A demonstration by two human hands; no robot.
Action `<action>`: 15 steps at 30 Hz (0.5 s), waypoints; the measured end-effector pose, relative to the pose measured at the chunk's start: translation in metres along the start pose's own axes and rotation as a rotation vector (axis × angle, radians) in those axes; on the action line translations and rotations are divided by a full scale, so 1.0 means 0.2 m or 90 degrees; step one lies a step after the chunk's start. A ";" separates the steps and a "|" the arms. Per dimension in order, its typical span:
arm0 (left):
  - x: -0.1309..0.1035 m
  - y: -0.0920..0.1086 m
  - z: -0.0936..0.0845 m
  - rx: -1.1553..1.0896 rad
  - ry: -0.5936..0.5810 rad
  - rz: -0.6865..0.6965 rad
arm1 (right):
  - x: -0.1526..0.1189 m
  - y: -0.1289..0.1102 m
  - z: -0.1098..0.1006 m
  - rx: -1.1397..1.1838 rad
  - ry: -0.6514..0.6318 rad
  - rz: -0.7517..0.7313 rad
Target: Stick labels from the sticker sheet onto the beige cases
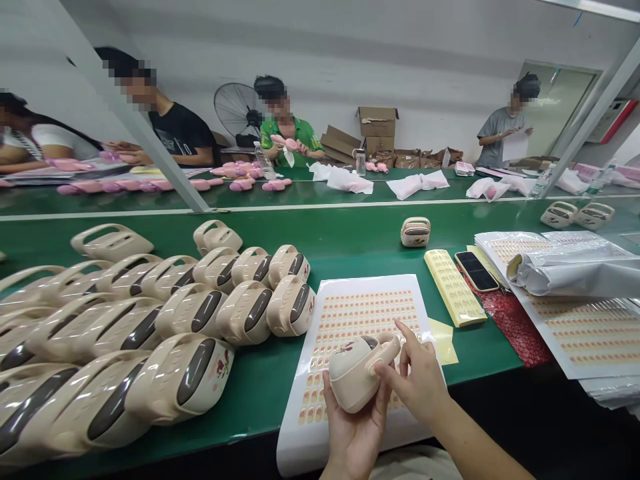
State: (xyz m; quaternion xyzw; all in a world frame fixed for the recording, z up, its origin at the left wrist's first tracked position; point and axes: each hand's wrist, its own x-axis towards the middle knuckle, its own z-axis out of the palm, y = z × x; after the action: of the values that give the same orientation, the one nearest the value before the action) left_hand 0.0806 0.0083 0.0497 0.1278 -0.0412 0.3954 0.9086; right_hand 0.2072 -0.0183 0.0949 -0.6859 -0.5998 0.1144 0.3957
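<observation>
A cream-coloured case with a carry handle (353,383), dark window and red flower print rests tilted in my left hand (356,427), its fingers wrapped round the underside. My right hand (415,377) touches the side of the case with its thumb, at the round handle joint. Its index finger is stretched upward, apart from the thumb. Under both hands lies a white sticker sheet (367,283) with rows of small oval orange-and-red stickers. Whether a sticker is under my right thumb cannot be made out.
Rows of similar cases (195,373) fill the left side. One case (415,232) stands farther back. A yellow sticker strip (454,287), a phone (477,271) and wrapped sticker sheets (580,267) lie at right. Across the green table (345,237), several co-workers sit or stand near pink items.
</observation>
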 end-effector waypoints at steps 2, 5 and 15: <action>0.00 0.00 0.02 0.028 0.025 0.005 | 0.02 -0.02 0.01 0.044 -0.024 0.066; 0.00 0.01 0.02 0.069 0.062 -0.023 | 0.05 0.01 0.02 0.163 -0.092 0.165; -0.03 0.16 -0.10 0.810 0.095 0.095 | 0.20 -0.04 -0.24 0.439 -0.123 0.094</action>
State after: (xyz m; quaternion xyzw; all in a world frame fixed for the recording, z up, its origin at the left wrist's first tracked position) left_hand 0.0531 0.0303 0.0352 0.6105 0.2561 0.4123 0.6259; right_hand 0.2420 -0.0022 0.1454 -0.5396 -0.5094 0.4024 0.5361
